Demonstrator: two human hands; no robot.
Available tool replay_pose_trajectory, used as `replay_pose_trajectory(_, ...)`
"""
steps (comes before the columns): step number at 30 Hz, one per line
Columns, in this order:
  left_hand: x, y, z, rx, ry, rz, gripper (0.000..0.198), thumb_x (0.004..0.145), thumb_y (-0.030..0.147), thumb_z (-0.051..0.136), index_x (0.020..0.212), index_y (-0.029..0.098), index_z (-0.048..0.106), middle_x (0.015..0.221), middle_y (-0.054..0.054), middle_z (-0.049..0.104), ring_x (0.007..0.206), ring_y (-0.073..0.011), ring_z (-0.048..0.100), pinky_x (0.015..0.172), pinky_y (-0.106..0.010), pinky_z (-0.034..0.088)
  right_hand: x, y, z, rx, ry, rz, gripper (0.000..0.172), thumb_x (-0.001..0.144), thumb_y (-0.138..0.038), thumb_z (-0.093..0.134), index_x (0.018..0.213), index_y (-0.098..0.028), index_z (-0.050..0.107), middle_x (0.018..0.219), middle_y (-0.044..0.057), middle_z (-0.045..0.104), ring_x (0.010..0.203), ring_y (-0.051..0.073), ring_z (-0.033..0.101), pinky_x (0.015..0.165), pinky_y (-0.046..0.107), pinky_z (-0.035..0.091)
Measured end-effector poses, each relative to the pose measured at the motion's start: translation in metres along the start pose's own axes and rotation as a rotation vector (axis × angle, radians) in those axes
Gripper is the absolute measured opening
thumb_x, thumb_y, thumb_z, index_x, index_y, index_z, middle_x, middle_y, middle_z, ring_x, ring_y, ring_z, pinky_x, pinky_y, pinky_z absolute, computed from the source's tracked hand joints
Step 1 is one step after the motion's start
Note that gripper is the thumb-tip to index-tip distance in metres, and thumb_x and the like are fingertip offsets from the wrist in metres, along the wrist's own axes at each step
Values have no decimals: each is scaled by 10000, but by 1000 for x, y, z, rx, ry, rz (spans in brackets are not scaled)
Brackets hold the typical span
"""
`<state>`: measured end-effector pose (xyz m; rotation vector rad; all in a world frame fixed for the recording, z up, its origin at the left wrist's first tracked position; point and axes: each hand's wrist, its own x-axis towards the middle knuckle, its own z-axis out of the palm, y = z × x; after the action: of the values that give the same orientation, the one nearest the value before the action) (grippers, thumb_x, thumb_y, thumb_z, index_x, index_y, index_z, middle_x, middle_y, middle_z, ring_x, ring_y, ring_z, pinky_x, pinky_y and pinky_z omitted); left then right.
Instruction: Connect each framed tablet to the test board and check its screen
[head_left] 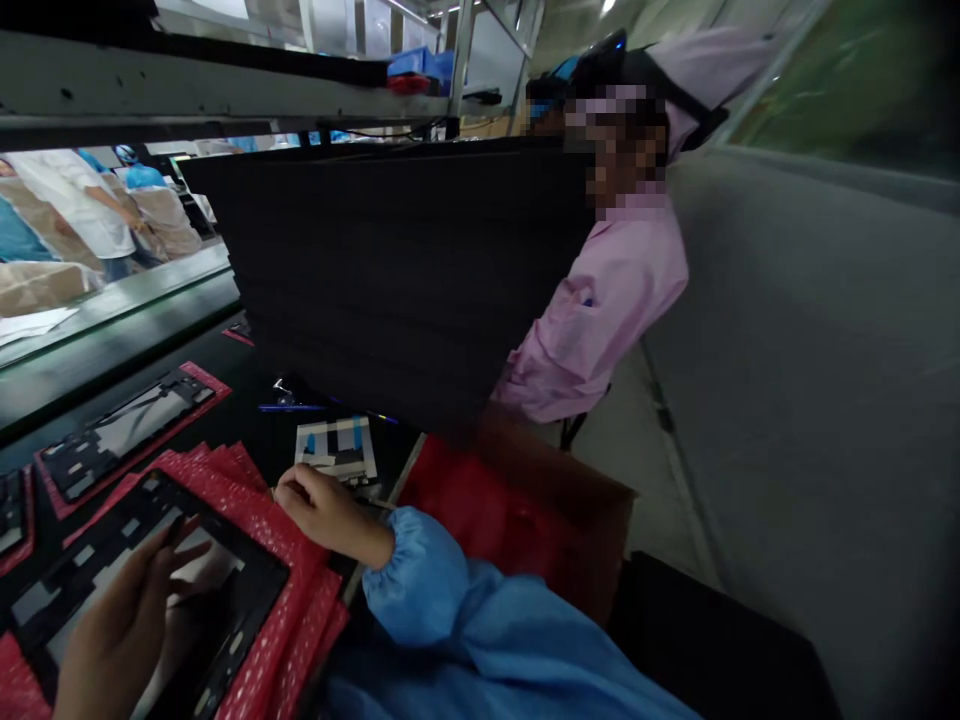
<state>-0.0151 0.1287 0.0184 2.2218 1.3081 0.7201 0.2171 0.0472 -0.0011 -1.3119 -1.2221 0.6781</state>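
My left hand (124, 610) is over a black tablet-like panel (247, 575) with a pale middle and small grey patches. Its fingers are stretched and apart, slightly blurred, and no held thing shows clearly. The panel lies on a pile of red bubble wrap sheets (300, 540). My right hand (330, 510), in a blue sleeve, is curled at the far right edge of that pile. Its thumb and fingers are closed, and what they pinch, if anything, cannot be made out. Just beyond it lies a pale flat part (330, 440) with blue and black strips.
More panels on red wrap (127, 440) lie at the left. A blue pen-like tool (289, 407) rests beneath a black partition (412, 280). Right of the table stands a carton (600, 500) holding red wrap. A person in pink (600, 290) sits behind the partition. A shelf (225, 90) hangs above.
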Motion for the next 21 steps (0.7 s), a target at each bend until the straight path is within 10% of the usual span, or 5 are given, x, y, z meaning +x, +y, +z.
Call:
replay_pose_trajectory(6,7,48,8,-127,-94,-98,457,713,653,559,929,255,619,792,-26,794,680,-237,756,615,-304,610,-2,8,7,22,40,-41,109,906,-300,654,878,-200,688,841,-10,675,762,112,599,723,220,464)
replay_pose_trajectory(21,2,64,7,-71,-140,-68,324,736,534,617,859,258,734,722,22,769,641,-208,706,642,-295,578,-15,20,20,-44,141,-120,109,888,-243,651,846,-189,735,770,3,713,686,107,637,658,206,488)
